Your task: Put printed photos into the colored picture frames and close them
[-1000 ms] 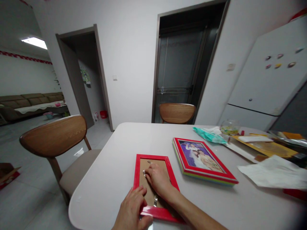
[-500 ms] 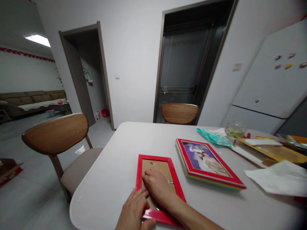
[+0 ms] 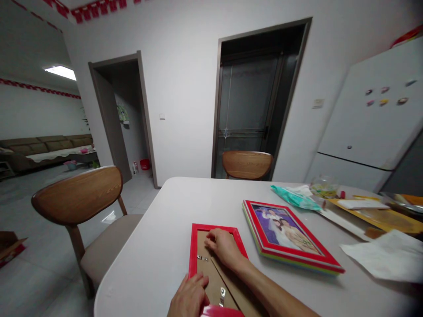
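A red picture frame [image 3: 195, 246] lies face down on the white table [image 3: 172, 211], its brown backing board with small metal clips facing up. My right hand [image 3: 224, 246] rests on the far end of the backing, fingers curled and pressed at the frame's top edge. My left hand [image 3: 189, 298] presses flat on the near left corner of the frame, fingers together. To the right lies a stack of frames [image 3: 288, 233], the top one red and holding a photo of a couple.
A wooden chair [image 3: 79, 200] stands at the table's left, another chair [image 3: 246, 164] at the far end. On the right are a green packet [image 3: 292, 197], a glass bowl [image 3: 324, 186], a yellow envelope [image 3: 380, 215] and white paper [image 3: 383, 254]. A white fridge [image 3: 370, 127] stands behind.
My right hand slid from the middle of the backing board up to its far edge. The left hand stayed on the near left corner. The camera tilted upward a little.
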{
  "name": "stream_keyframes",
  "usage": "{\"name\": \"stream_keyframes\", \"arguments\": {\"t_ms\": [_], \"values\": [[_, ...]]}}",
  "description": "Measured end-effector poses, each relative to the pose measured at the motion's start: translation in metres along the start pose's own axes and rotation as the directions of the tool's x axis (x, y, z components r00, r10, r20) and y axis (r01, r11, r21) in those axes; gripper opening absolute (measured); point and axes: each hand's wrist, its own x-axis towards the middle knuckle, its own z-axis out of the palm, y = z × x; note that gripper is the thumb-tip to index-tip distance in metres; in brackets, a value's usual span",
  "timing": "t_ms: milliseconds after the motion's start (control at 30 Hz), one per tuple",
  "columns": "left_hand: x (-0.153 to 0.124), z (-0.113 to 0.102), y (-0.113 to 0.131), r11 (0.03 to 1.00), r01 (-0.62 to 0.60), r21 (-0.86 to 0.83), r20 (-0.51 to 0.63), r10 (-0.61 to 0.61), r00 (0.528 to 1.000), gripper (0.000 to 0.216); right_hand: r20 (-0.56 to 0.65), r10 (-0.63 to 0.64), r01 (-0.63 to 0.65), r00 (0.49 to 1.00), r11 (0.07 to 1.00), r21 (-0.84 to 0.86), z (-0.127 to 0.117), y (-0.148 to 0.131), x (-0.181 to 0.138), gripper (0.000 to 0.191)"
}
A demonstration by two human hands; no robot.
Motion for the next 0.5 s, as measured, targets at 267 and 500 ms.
{"name": "stream_keyframes", "arguments": {"t_ms": [267, 500], "values": [[-0.002, 0.002, 0.000, 0.999, 0.016, -0.045, -0.002, -0.016, 1.000, 0.032, -0.016, 0.219, -0.219, 0.976, 0.971, -0.097, 0.001, 0.025, 0.027, 0.018], [-0.001, 0.003, 0.003, 1.000, 0.007, -0.025, -0.029, -0.008, 1.000, 0.029, -0.028, 0.207, -0.209, 0.978, 0.971, -0.119, 0.006, 0.026, 0.023, 0.020]]}}
